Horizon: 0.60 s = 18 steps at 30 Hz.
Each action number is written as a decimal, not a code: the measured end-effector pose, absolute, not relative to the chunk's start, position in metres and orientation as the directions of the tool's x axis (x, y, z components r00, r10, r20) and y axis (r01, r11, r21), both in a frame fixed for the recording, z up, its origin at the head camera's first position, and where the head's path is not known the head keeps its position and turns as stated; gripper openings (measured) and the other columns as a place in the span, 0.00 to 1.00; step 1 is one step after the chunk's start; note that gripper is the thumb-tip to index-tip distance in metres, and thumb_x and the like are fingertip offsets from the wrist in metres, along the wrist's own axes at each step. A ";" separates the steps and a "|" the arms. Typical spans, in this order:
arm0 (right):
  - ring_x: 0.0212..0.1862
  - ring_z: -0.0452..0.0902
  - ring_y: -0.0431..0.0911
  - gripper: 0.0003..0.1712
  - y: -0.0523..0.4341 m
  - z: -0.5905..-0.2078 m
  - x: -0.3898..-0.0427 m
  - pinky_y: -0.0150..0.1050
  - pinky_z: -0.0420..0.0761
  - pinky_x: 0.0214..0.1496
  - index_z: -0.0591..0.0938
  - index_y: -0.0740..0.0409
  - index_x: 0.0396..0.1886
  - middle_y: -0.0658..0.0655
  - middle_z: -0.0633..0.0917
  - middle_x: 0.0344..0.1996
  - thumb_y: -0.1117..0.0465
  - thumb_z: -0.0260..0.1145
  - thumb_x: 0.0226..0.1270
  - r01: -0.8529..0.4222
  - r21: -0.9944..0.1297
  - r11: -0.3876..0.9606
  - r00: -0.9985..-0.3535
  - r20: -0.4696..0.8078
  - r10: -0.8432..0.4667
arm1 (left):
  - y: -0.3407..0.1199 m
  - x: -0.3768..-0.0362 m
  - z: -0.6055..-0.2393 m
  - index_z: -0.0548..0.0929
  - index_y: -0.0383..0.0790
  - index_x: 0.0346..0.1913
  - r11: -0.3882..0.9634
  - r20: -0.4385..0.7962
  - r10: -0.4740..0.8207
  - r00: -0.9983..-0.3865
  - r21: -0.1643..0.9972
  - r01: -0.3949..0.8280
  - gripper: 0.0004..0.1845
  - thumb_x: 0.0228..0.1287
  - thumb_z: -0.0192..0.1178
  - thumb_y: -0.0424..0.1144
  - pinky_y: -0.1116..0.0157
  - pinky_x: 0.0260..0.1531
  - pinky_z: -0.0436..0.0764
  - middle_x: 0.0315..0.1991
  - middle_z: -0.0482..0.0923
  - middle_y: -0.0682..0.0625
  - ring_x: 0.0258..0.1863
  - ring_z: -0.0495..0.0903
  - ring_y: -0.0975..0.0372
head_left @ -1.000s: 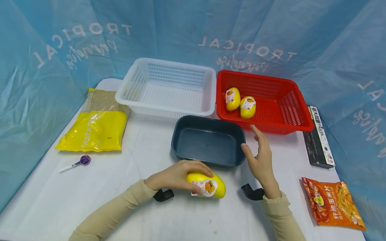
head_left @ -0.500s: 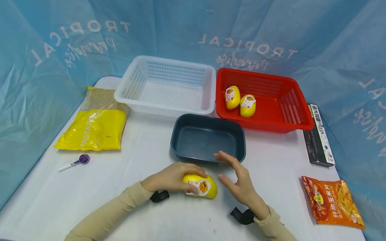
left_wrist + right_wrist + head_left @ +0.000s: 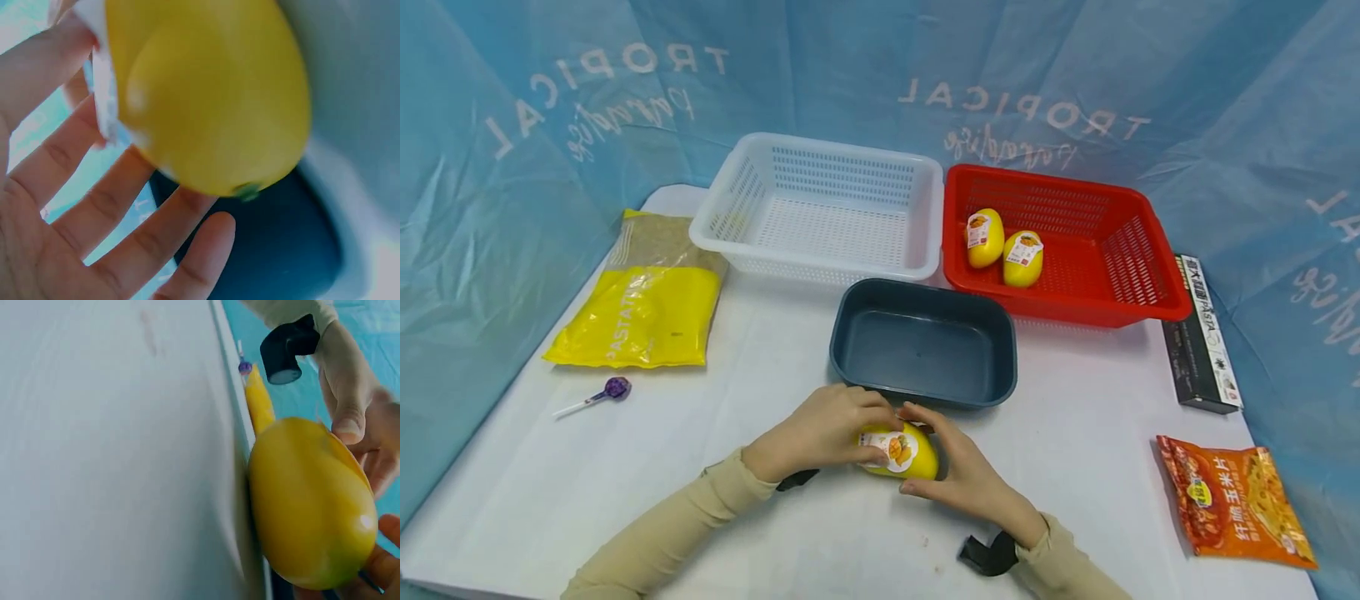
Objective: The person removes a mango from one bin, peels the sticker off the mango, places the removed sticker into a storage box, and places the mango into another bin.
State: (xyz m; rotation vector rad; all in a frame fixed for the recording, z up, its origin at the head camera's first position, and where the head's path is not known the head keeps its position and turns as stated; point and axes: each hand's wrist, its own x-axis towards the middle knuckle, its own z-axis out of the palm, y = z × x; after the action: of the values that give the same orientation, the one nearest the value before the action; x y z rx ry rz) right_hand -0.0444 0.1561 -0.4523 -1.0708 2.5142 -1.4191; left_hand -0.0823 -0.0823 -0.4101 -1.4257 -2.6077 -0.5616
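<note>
A yellow mango (image 3: 921, 457) with a white fruit-picture label lies on the table in front of the dark blue tray (image 3: 842, 367). My left hand (image 3: 827, 425) holds its left end, thumb on the label and fingers over the far side. In the left wrist view the thumb presses the label's edge beside the mango (image 3: 212, 94). Around the right end curves my right hand (image 3: 966, 475), thumb at the near side and fingers at the far side. The right wrist view shows one fingertip apart from the mango (image 3: 312, 506); other fingers are partly hidden behind it.
Behind the tray stand a white basket (image 3: 820, 271) and a red basket (image 3: 1075, 308) with two labelled mangoes (image 3: 985, 237). A yellow pasta bag (image 3: 640, 317) and a lollipop (image 3: 617, 387) lie left; a black pasta box (image 3: 1202, 342) and an orange snack bag (image 3: 1236, 500) lie right.
My right hand has come from beside the tray's right side, leftward and nearer, to the mango's right end. My left hand and the mango have shifted slightly left.
</note>
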 end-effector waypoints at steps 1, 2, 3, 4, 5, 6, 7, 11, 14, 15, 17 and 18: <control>0.64 0.70 0.50 0.53 0.156 -0.454 -0.044 0.39 0.71 0.68 0.60 0.57 0.73 0.58 0.71 0.67 0.58 0.78 0.50 -0.530 -0.772 0.352 -0.763 0.252 -0.595 | -0.082 -0.081 -0.409 0.86 0.51 0.43 0.496 0.289 0.783 -0.550 0.242 0.834 0.21 0.47 0.73 0.55 0.67 0.41 0.81 0.42 0.83 0.58 0.41 0.82 0.65; 0.65 0.70 0.50 0.53 0.156 -0.456 -0.044 0.38 0.70 0.69 0.60 0.56 0.73 0.57 0.71 0.67 0.57 0.79 0.50 -0.525 -0.768 0.366 -0.767 0.240 -0.595 | -0.081 -0.080 -0.408 0.86 0.51 0.42 0.500 0.300 0.780 -0.548 0.227 0.836 0.20 0.46 0.74 0.55 0.68 0.39 0.80 0.41 0.83 0.58 0.40 0.81 0.65; 0.66 0.69 0.50 0.53 0.155 -0.458 -0.044 0.36 0.68 0.70 0.60 0.55 0.73 0.57 0.71 0.67 0.57 0.79 0.49 -0.520 -0.768 0.374 -0.770 0.231 -0.595 | -0.080 -0.079 -0.407 0.86 0.52 0.41 0.505 0.310 0.776 -0.549 0.216 0.836 0.20 0.45 0.75 0.54 0.68 0.38 0.80 0.40 0.82 0.58 0.39 0.81 0.65; 0.66 0.69 0.49 0.53 0.155 -0.460 -0.044 0.35 0.68 0.70 0.61 0.54 0.72 0.57 0.71 0.67 0.57 0.79 0.49 -0.520 -0.765 0.379 -0.772 0.230 -0.593 | -0.079 -0.079 -0.406 0.85 0.52 0.41 0.509 0.317 0.772 -0.551 0.211 0.834 0.20 0.45 0.75 0.54 0.69 0.37 0.79 0.40 0.82 0.58 0.38 0.80 0.65; 0.66 0.70 0.49 0.53 0.154 -0.462 -0.044 0.34 0.68 0.70 0.61 0.55 0.72 0.57 0.72 0.67 0.58 0.79 0.48 -0.520 -0.764 0.382 -0.773 0.230 -0.591 | -0.078 -0.078 -0.404 0.85 0.52 0.41 0.510 0.325 0.768 -0.552 0.211 0.834 0.19 0.45 0.76 0.53 0.69 0.36 0.79 0.39 0.81 0.58 0.38 0.80 0.65; 0.65 0.70 0.49 0.53 0.154 -0.464 -0.044 0.34 0.68 0.70 0.61 0.55 0.72 0.57 0.72 0.66 0.58 0.80 0.48 -0.522 -0.763 0.381 -0.774 0.236 -0.588 | -0.077 -0.077 -0.403 0.85 0.52 0.41 0.511 0.332 0.764 -0.554 0.215 0.833 0.18 0.46 0.76 0.51 0.69 0.36 0.79 0.39 0.81 0.58 0.38 0.79 0.65; 0.65 0.71 0.49 0.53 0.153 -0.466 -0.044 0.34 0.69 0.69 0.62 0.56 0.71 0.57 0.73 0.65 0.59 0.80 0.47 -0.522 -0.763 0.381 -0.776 0.240 -0.584 | -0.075 -0.077 -0.401 0.85 0.52 0.41 0.508 0.337 0.762 -0.553 0.220 0.833 0.17 0.47 0.75 0.50 0.69 0.36 0.79 0.39 0.82 0.58 0.38 0.79 0.65; 0.63 0.73 0.48 0.53 0.151 -0.471 -0.045 0.34 0.72 0.67 0.62 0.57 0.70 0.57 0.74 0.64 0.60 0.81 0.46 -0.514 -0.776 0.367 -0.785 0.252 -0.566 | -0.066 -0.077 -0.398 0.86 0.51 0.42 0.498 0.343 0.768 -0.541 0.210 0.841 0.12 0.53 0.71 0.45 0.70 0.36 0.79 0.38 0.83 0.59 0.37 0.80 0.65; 0.61 0.74 0.48 0.54 0.151 -0.472 -0.046 0.33 0.72 0.66 0.61 0.57 0.71 0.58 0.75 0.63 0.60 0.81 0.46 -0.506 -0.783 0.362 -0.791 0.254 -0.557 | -0.060 -0.077 -0.400 0.86 0.51 0.39 0.491 0.344 0.782 -0.519 0.173 0.854 0.08 0.55 0.68 0.41 0.72 0.31 0.76 0.35 0.84 0.61 0.32 0.78 0.66; 0.61 0.75 0.47 0.54 0.151 -0.472 -0.046 0.33 0.72 0.66 0.60 0.57 0.70 0.58 0.75 0.63 0.60 0.81 0.46 -0.502 -0.786 0.362 -0.793 0.251 -0.555 | -0.058 -0.077 -0.401 0.86 0.51 0.37 0.486 0.349 0.785 -0.511 0.165 0.859 0.07 0.55 0.67 0.39 0.73 0.29 0.75 0.34 0.84 0.61 0.30 0.77 0.67; 0.60 0.76 0.47 0.54 0.151 -0.472 -0.046 0.33 0.73 0.65 0.61 0.57 0.70 0.58 0.77 0.62 0.60 0.81 0.45 -0.494 -0.789 0.366 -0.799 0.245 -0.550 | -0.054 -0.077 -0.402 0.86 0.52 0.35 0.473 0.372 0.786 -0.493 0.151 0.868 0.07 0.54 0.66 0.36 0.74 0.26 0.72 0.31 0.84 0.63 0.27 0.75 0.67; 0.59 0.76 0.46 0.53 0.152 -0.472 -0.046 0.33 0.73 0.64 0.61 0.57 0.69 0.58 0.77 0.61 0.60 0.81 0.45 -0.492 -0.789 0.368 -0.800 0.243 -0.548 | -0.053 -0.077 -0.403 0.86 0.52 0.34 0.466 0.387 0.784 -0.485 0.148 0.872 0.07 0.54 0.65 0.35 0.75 0.25 0.72 0.31 0.84 0.63 0.26 0.74 0.67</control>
State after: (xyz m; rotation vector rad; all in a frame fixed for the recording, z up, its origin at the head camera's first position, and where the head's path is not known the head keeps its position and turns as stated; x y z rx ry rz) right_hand -0.0458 0.1517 -0.4723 -0.9692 2.5476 -1.4366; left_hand -0.0766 -0.0527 -0.4027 -1.4201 -2.4521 -0.4787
